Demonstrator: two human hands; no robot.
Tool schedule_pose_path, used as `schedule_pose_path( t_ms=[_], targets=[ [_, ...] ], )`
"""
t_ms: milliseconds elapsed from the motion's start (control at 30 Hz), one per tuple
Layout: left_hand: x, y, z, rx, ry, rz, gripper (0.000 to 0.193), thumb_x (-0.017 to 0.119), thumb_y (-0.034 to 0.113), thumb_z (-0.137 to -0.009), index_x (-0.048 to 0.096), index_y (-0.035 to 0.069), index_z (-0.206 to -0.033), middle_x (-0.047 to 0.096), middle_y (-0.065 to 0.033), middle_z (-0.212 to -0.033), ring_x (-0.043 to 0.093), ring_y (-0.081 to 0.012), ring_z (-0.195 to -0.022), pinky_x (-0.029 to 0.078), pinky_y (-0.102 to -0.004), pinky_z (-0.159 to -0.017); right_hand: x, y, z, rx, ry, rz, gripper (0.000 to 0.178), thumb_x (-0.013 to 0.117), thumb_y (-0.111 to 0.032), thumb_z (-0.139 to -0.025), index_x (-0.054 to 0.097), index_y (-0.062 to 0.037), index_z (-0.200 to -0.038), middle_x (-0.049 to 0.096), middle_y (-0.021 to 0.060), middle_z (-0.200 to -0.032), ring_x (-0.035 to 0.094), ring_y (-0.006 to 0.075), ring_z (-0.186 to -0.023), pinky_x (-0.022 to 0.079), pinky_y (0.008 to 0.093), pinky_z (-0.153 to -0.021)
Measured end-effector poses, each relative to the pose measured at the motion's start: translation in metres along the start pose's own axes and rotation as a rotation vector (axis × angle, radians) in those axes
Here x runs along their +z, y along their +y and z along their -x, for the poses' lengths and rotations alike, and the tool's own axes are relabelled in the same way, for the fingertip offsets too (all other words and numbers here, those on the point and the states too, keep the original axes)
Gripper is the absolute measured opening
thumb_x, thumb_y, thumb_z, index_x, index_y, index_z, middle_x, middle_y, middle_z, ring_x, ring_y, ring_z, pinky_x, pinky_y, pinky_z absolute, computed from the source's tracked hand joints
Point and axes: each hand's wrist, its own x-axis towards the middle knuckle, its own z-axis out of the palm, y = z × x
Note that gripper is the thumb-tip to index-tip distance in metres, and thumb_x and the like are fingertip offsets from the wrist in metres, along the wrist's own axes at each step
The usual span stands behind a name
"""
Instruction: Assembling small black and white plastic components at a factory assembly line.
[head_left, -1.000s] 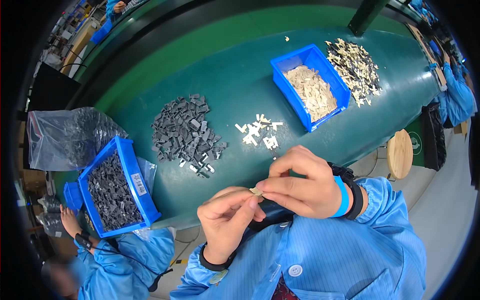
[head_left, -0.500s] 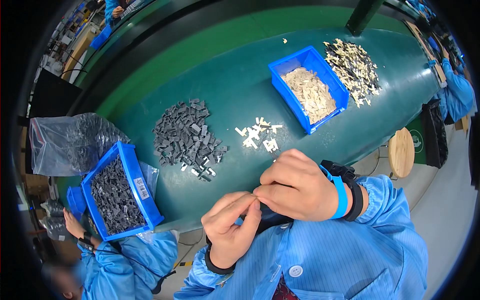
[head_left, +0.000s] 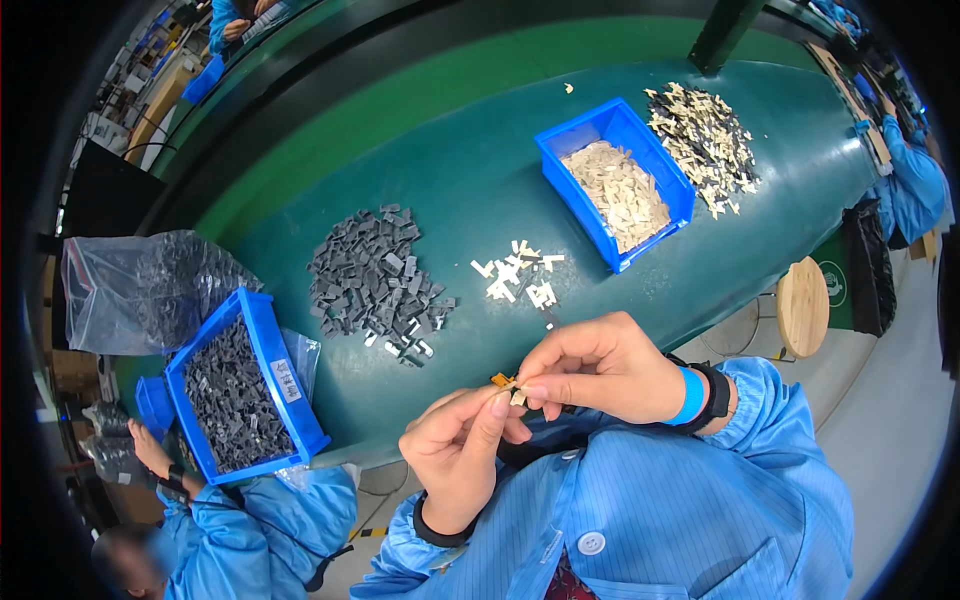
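Observation:
Just past the near table edge, my left hand [head_left: 458, 446] and my right hand [head_left: 612, 372] meet fingertip to fingertip. A small cream-coloured piece [head_left: 517, 398] is pinched between the thumbs and fingers of both, with a small orange-yellow bit [head_left: 502, 380] showing at its top. My fingers cover the rest of it. Beyond my right hand lies a small loose cluster of cream and dark pieces [head_left: 520, 268]. To the left of that cluster spreads a pile of dark grey plastic clips [head_left: 370, 270], with a few white-marked ones at its near end.
A blue bin [head_left: 577, 214] of flat cream pieces stands far right, beside a mixed cream-and-black heap [head_left: 705, 145]. On the left are another blue bin [head_left: 285, 380] of dark parts and a clear plastic bag [head_left: 150, 290]. A co-worker's hand [head_left: 150, 450] reaches in at lower left.
My right hand has turned and lowered its knuckles, opening a view between the fingertips. The cream piece and orange-yellow bit, hidden before, now show. My left hand stays nearly in place.

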Motion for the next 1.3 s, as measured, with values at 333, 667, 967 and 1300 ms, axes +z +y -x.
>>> schedule_pose_path(
  t_ms=[333, 667, 967, 1300],
  targets=[
    [-0.004, -0.002, 0.002, 0.026, -0.016, -0.100, 0.011, 0.058, -0.001, -0.082, 0.063, -0.007, -0.090, 0.063, -0.0125, -0.073, 0.059, -0.0133, -0.056, 0.047, -0.0212, -0.049, 0.002, 0.006, -0.002, 0.030, 0.029, -0.069, 0.012, 0.060, -0.004, -0.083, 0.060, 0.0046, -0.091, 0.063, 0.0081, -0.081, 0.058, 0.0096, -0.068, 0.048, 0.0214, -0.060],
    [-0.006, -0.002, -0.003, 0.044, -0.015, -0.034, 0.012, 0.063, -0.001, -0.079, 0.064, -0.007, -0.090, 0.062, -0.0136, -0.090, 0.059, -0.0129, -0.073, 0.048, -0.0205, -0.064, 0.001, 0.009, -0.003, -0.038, -0.034, 0.093, 0.011, 0.059, -0.006, -0.084, 0.059, 0.0027, -0.089, 0.062, 0.0054, -0.079, 0.057, 0.0072, -0.071, 0.046, 0.0208, -0.060],
    [-0.003, -0.003, -0.003, 0.248, 0.100, -0.206, 0.014, 0.063, -0.004, -0.076, 0.066, -0.004, -0.090, 0.056, -0.0125, -0.097, 0.056, -0.0152, -0.080, 0.046, -0.0228, -0.067, 0.006, 0.013, -0.007, 0.061, 0.005, -0.129, 0.016, 0.060, -0.009, -0.084, 0.062, 0.0032, -0.093, 0.062, 0.0052, -0.077, 0.056, 0.0077, -0.064, 0.046, 0.0198, -0.058],
    [-0.002, -0.007, -0.006, 0.240, 0.058, -0.195, 0.016, 0.064, -0.003, -0.076, 0.066, -0.003, -0.092, 0.051, -0.0096, -0.097, 0.053, -0.0155, -0.084, 0.044, -0.0252, -0.072, 0.007, 0.014, -0.006, 0.040, 0.027, -0.131, 0.018, 0.060, -0.010, -0.085, 0.061, 0.0042, -0.095, 0.062, 0.0055, -0.078, 0.057, 0.0085, -0.064, 0.046, 0.0200, -0.058]
  ],
)
